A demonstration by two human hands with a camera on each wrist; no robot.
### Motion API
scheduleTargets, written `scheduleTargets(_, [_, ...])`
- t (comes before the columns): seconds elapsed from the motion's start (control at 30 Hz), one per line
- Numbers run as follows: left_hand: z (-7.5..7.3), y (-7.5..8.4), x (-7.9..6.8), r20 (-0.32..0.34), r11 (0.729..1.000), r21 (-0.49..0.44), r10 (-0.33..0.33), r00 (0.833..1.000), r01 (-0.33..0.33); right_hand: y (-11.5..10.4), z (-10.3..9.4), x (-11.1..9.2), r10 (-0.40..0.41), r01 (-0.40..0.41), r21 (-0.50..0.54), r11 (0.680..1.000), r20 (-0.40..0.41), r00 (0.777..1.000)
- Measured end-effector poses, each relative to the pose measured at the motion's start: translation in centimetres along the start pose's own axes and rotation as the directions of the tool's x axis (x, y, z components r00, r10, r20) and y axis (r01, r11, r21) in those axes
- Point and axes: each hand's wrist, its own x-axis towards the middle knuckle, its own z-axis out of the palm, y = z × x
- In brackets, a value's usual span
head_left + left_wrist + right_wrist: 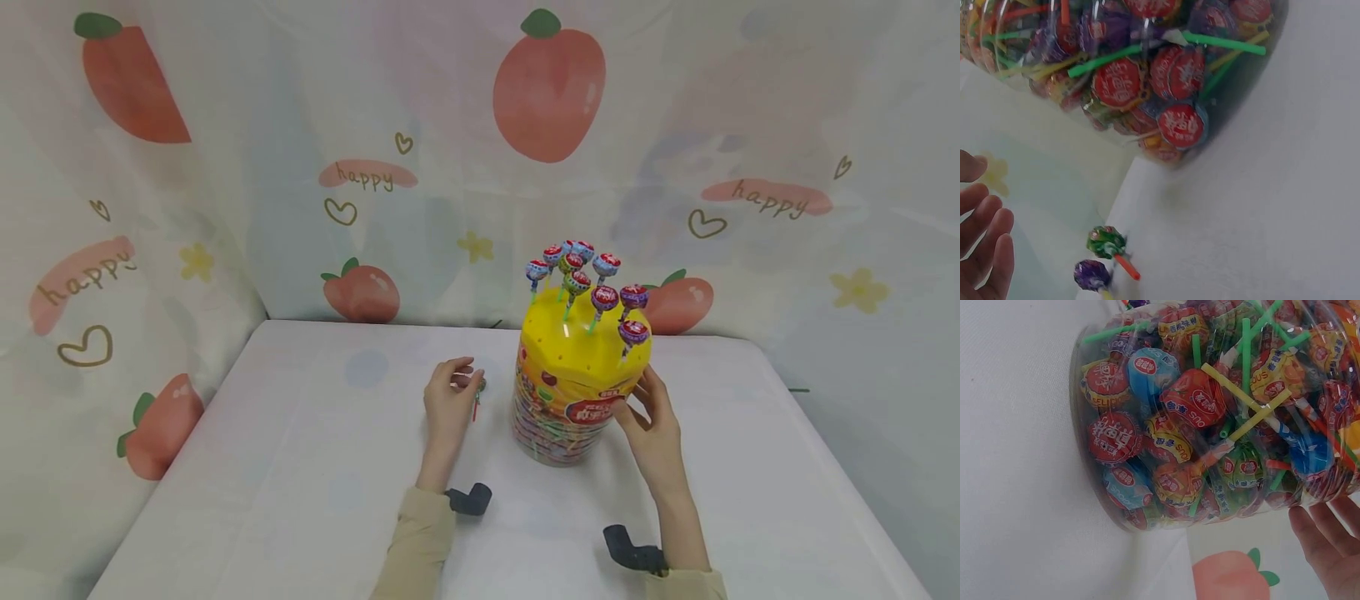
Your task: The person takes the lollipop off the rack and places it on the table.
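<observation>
A tall clear jar of wrapped lollipops, with a yellow lid, stands on the table; several lollipops stick up from its lid. My right hand touches the jar's right side, thumb toward the front label and fingers along the side. The right wrist view shows its fingertips right at the clear wall. Left of the jar, my left hand has loose, slightly bent fingers with nothing between them. By it lie a green lollipop with a red stick and a purple lollipop.
The white table has its back edge close behind the jar. A printed cloth with fruit and "happy" lettering hangs behind and at the sides. Each wrist bears a dark band mount.
</observation>
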Motion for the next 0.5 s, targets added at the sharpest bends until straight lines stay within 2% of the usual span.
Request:
scheduleTargets(0.3, [-0.5,3.8,0.1,-0.003,0.989,-0.041,0.139,0.99,-0.139,0.0,0.0,0.0,-0.008,0.008,-0.011,1.0,-0.003,1.0])
scheduleTargets(0.5, [-1.8,7.5,-0.2,-0.002,0.972,-0.085,0.219,0.976,-0.219,-0.1,-0.1,-0.1,0.002,-0.002,-0.001,1.0,0.007,1.0])
